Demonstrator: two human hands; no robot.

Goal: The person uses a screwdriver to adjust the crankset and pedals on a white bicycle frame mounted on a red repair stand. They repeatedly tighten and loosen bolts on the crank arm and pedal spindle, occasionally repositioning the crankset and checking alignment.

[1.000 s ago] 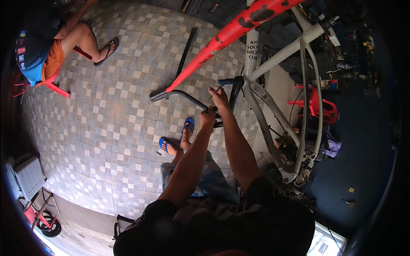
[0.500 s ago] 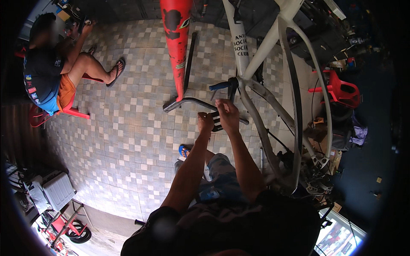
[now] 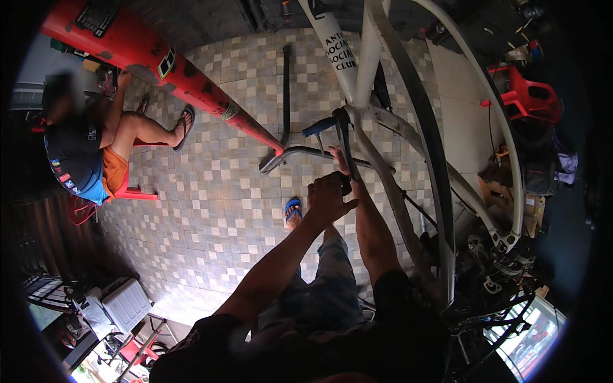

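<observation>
My left hand (image 3: 329,198) is closed around a dark block (image 3: 345,183) that looks like a bicycle pedal, mostly hidden by the hand. It is at the lower end of a black crank arm (image 3: 345,142); whether they touch is unclear. My right hand (image 3: 341,161) is partly hidden behind the crank arm, its visible fingers stretched out beside it. A blue-handled tool (image 3: 318,127) sticks out left near the top of the crank. Both hang from the bottom of a pale grey bicycle frame (image 3: 369,64).
A red repair-stand post (image 3: 185,80) slants down to a dark metal foot (image 3: 274,163) on the tiled floor (image 3: 211,210). Another person (image 3: 83,140) sits on a red stool at the left. A red chair (image 3: 527,96) and a cardboard box (image 3: 533,214) stand at the right.
The view has shifted, so the red post now slants. My left hand has turned over the dark block and moved in front of my right wrist. My right hand now reaches up beside the crank arm.
</observation>
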